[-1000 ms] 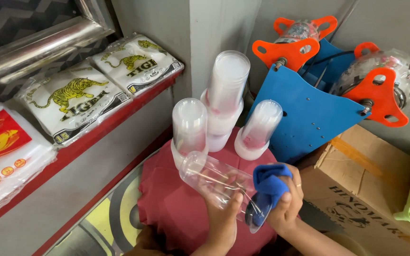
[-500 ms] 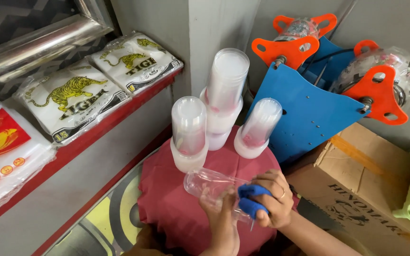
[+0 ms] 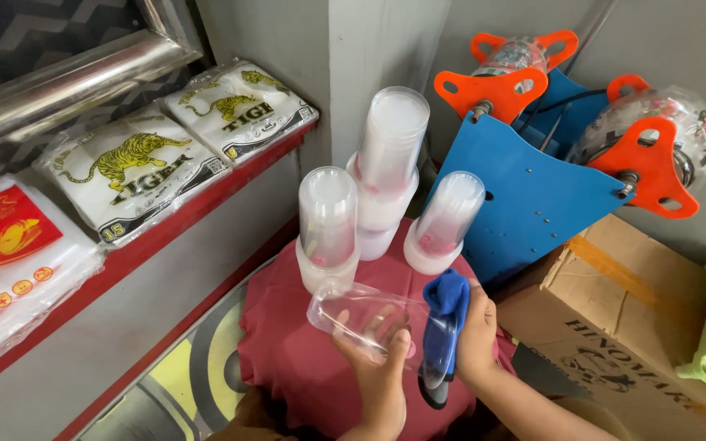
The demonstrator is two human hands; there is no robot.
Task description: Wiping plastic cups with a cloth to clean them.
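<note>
Clear plastic cup (image 3: 361, 318): lies on its side above the red cloth (image 3: 288, 359), gripped from beneath by left hand (image 3: 377, 367). Blue rag (image 3: 444, 314): pressed at cup's mouth, clutched in right hand (image 3: 477, 343). Cup stacks (image 3: 386, 171) stand just behind.

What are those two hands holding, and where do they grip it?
The left hand cradles a clear plastic cup lying sideways, gripped around its side wall. The right hand clutches a blue cloth, bunched at the cup's mouth end.
</note>
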